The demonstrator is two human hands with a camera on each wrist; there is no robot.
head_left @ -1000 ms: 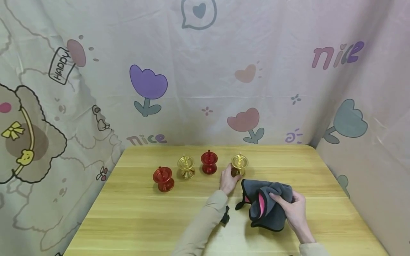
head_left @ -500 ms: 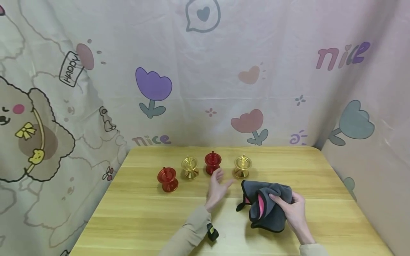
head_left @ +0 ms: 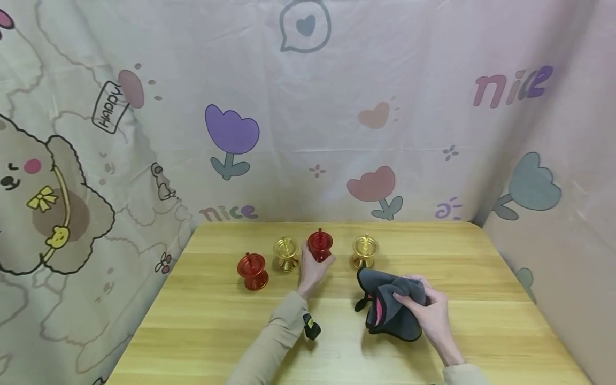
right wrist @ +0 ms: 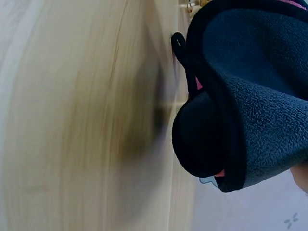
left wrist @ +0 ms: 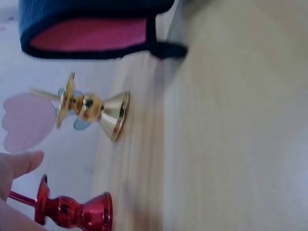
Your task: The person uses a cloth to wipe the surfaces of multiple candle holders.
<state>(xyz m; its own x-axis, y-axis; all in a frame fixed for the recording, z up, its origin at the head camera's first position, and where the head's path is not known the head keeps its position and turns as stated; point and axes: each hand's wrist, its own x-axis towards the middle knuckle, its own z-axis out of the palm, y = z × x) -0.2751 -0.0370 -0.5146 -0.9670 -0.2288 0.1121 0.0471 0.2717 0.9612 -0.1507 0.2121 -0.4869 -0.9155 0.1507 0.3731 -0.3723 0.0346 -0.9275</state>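
My left hand (head_left: pixel 313 271) is right at a red metal candle holder (head_left: pixel 320 243), fingers along its left side and thumb on its right. In the left wrist view, the outstretched thumb (left wrist: pixel 26 164) stands apart from the red candle holder (left wrist: pixel 72 211); the other fingers are mostly hidden. My right hand (head_left: pixel 430 313) grips a bunched grey cloth (head_left: pixel 401 321) with black edging and a pink underside, held above the table. Just beyond the cloth stands a gold candle holder (head_left: pixel 364 248) with an upright spike. The cloth (right wrist: pixel 269 110) hides most of the hand in the right wrist view.
Left of my left hand stand another gold candle holder (head_left: pixel 286 251) and a second red candle holder (head_left: pixel 252 271). All are on a light wooden table (head_left: pixel 202 326). A printed curtain (head_left: pixel 308 117) hangs along the back and sides.
My left hand has left the right-hand gold candle holder and moved left to the red one. My right hand has shifted slightly left with the cloth.
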